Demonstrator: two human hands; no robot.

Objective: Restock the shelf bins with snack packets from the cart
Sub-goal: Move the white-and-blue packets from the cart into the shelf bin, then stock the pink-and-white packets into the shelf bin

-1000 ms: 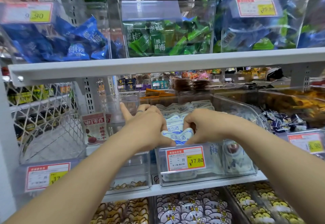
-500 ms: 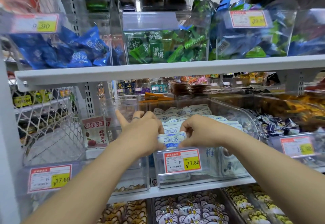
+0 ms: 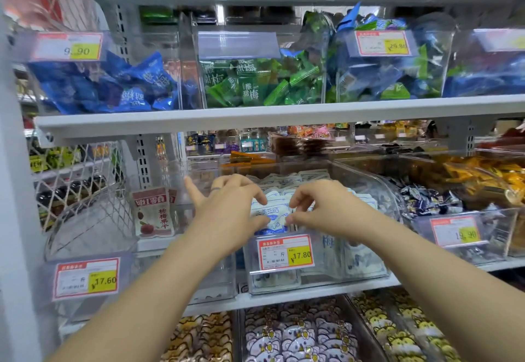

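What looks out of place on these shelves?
The green packet bin on the upper shelf has a blank label holder, while neighbouring bins show price tags. Also, a red-and-white packet stands upright by itself left of the white packets.

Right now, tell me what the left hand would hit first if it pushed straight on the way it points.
The left hand, pinching the white-and-blue snack packet, points forward into the clear plastic bin; it would probably meet the stacked white packets behind first, though depth is unclear.

- left hand (image 3: 227, 219): a thin dark ring (image 3: 215, 189) round one finger;
- right hand (image 3: 321, 208): bare;
- forearms (image 3: 147, 290): bare, uncovered as far as the near edge
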